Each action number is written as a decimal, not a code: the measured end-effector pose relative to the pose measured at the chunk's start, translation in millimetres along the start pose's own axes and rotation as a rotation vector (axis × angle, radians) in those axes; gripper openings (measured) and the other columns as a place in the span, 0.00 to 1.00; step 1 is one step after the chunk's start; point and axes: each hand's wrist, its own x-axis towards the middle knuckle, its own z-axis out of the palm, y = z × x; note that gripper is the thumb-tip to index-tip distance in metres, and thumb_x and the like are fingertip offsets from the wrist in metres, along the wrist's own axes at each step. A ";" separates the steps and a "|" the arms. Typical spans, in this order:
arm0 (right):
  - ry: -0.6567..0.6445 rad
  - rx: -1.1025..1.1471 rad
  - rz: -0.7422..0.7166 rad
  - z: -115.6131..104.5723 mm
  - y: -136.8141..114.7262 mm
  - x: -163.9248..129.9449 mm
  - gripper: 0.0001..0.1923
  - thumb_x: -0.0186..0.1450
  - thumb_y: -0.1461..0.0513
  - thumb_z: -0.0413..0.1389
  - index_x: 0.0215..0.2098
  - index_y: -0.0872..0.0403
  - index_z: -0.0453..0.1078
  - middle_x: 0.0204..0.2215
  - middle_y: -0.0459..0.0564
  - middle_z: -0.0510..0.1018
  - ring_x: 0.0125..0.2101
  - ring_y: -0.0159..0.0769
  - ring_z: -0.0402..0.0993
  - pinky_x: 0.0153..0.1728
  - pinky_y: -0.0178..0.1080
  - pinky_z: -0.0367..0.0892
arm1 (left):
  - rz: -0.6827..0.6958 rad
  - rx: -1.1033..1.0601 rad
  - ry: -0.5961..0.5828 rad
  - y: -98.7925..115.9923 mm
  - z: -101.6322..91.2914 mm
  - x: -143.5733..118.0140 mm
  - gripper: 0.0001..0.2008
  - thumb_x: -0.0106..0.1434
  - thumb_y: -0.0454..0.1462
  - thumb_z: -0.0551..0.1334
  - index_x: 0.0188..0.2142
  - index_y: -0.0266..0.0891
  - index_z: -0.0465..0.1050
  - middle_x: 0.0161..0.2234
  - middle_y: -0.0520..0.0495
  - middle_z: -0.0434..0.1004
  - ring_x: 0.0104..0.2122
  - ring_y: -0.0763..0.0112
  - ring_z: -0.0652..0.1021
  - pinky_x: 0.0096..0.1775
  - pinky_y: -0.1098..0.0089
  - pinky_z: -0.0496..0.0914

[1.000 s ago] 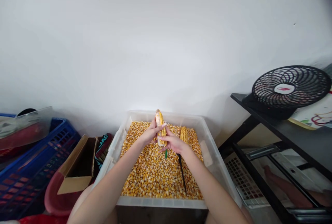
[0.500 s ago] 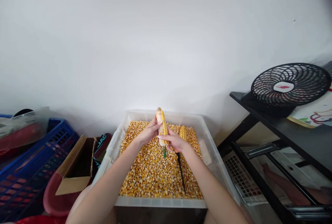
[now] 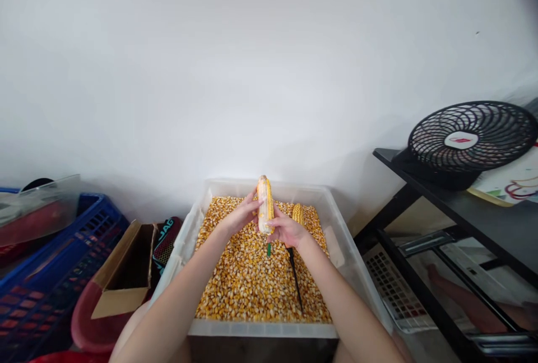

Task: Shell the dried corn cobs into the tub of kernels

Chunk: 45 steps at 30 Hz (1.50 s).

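Both my hands hold one corn cob upright above a bin of loose kernels. The side of the cob towards the left is stripped pale, while yellow rows of kernels stay on its right side. My left hand grips it along the upper left. Round its lower right end my right hand is closed. Behind my right hand, a second corn cob lies on the kernels. A thin black-shafted tool rests under my right wrist, and a small green piece shows below the cob.
The translucent plastic bin stands against a white wall. To the left are a cardboard box on a reddish basin and a blue crate. On the right, a black fan sits on a dark shelf.
The cob has turned a little in my hands, so more of the pale stripped side faces me. It and my right hand have shifted slightly to the right.
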 end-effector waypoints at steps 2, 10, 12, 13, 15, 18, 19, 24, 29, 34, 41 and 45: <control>-0.027 -0.017 0.041 3.0 1.7 -0.3 0.44 0.51 0.64 0.58 0.59 0.39 0.40 0.37 0.46 0.72 0.30 0.33 0.73 0.22 0.34 0.71 | -0.019 0.015 0.111 -6.3 0.1 2.8 0.28 0.56 0.48 0.58 0.53 0.38 0.58 0.23 0.50 0.69 0.13 0.76 0.67 0.12 0.77 0.57; 0.151 -0.253 0.000 22.8 19.0 7.7 0.52 0.53 0.60 0.60 0.62 0.39 0.27 0.38 0.50 0.71 0.26 0.34 0.72 0.08 0.26 0.57 | 0.058 -0.021 0.360 -10.5 8.3 7.5 0.24 0.53 0.47 0.63 0.44 0.34 0.64 0.30 0.43 0.76 0.23 0.70 0.75 0.25 0.72 0.69; 0.201 -0.293 0.001 24.6 19.9 9.2 0.53 0.52 0.59 0.61 0.62 0.40 0.28 0.40 0.51 0.71 0.25 0.34 0.72 0.08 0.26 0.56 | 0.052 -0.025 0.372 -9.6 7.4 7.7 0.25 0.52 0.47 0.64 0.45 0.34 0.64 0.29 0.43 0.76 0.23 0.70 0.75 0.25 0.72 0.69; 0.208 -0.290 0.002 24.7 19.4 9.5 0.52 0.52 0.59 0.61 0.62 0.40 0.28 0.41 0.51 0.71 0.25 0.34 0.72 0.08 0.26 0.56 | 0.040 -0.023 0.371 -9.6 6.4 7.7 0.26 0.52 0.47 0.64 0.45 0.34 0.64 0.29 0.44 0.76 0.21 0.71 0.74 0.23 0.72 0.68; 0.172 -0.227 0.015 23.8 16.9 9.5 0.48 0.54 0.57 0.59 0.62 0.39 0.31 0.41 0.50 0.71 0.26 0.33 0.72 0.11 0.28 0.61 | 0.002 -0.021 0.364 -10.0 4.1 7.4 0.27 0.52 0.48 0.63 0.47 0.34 0.63 0.26 0.45 0.75 0.17 0.72 0.72 0.19 0.73 0.64; 0.086 -0.106 0.051 22.2 12.4 8.9 0.42 0.56 0.56 0.56 0.61 0.36 0.36 0.42 0.47 0.71 0.27 0.32 0.72 0.20 0.34 0.69 | -0.030 -0.026 0.364 -10.7 1.2 6.8 0.28 0.53 0.49 0.62 0.48 0.35 0.62 0.22 0.46 0.74 0.15 0.73 0.70 0.14 0.75 0.58; 0.083 -0.093 0.059 22.3 11.8 8.9 0.42 0.56 0.56 0.56 0.61 0.36 0.37 0.42 0.47 0.71 0.27 0.32 0.72 0.21 0.36 0.70 | -0.025 -0.028 0.367 -11.0 0.6 6.7 0.28 0.53 0.49 0.62 0.48 0.34 0.62 0.22 0.46 0.74 0.15 0.73 0.70 0.14 0.76 0.57; 0.220 -0.191 0.035 26.6 16.4 11.4 0.47 0.53 0.58 0.59 0.62 0.37 0.34 0.43 0.49 0.70 0.26 0.32 0.71 0.18 0.34 0.68 | 0.000 0.005 0.375 -13.2 -0.3 7.7 0.28 0.54 0.48 0.61 0.48 0.34 0.62 0.23 0.46 0.74 0.16 0.72 0.71 0.15 0.75 0.58; 0.139 -0.112 0.047 24.3 14.9 11.8 0.45 0.55 0.57 0.58 0.61 0.37 0.33 0.44 0.49 0.71 0.28 0.33 0.72 0.21 0.35 0.70 | -0.043 0.037 0.367 -12.2 -1.0 7.2 0.28 0.54 0.50 0.60 0.47 0.34 0.62 0.24 0.45 0.75 0.14 0.74 0.69 0.12 0.76 0.52; 0.137 -0.087 0.046 22.8 15.7 12.5 0.45 0.56 0.59 0.57 0.61 0.35 0.33 0.46 0.48 0.69 0.28 0.32 0.72 0.22 0.36 0.70 | -0.002 0.037 0.407 -8.8 2.3 4.8 0.24 0.52 0.48 0.63 0.44 0.36 0.63 0.26 0.46 0.75 0.15 0.76 0.69 0.13 0.77 0.54; 0.268 -0.191 0.038 29.3 21.1 14.3 0.50 0.54 0.59 0.59 0.62 0.36 0.28 0.46 0.50 0.69 0.28 0.32 0.72 0.17 0.30 0.65 | 0.039 -0.014 0.402 -13.0 3.4 8.9 0.23 0.52 0.47 0.64 0.42 0.36 0.63 0.28 0.45 0.74 0.20 0.72 0.72 0.20 0.73 0.65; 0.331 -0.259 0.047 31.6 18.4 14.5 0.55 0.51 0.60 0.62 0.62 0.38 0.26 0.44 0.51 0.71 0.28 0.34 0.72 0.14 0.29 0.62 | 0.071 -0.007 0.418 -16.6 1.1 11.5 0.22 0.51 0.46 0.64 0.40 0.35 0.64 0.28 0.46 0.74 0.23 0.71 0.74 0.24 0.73 0.68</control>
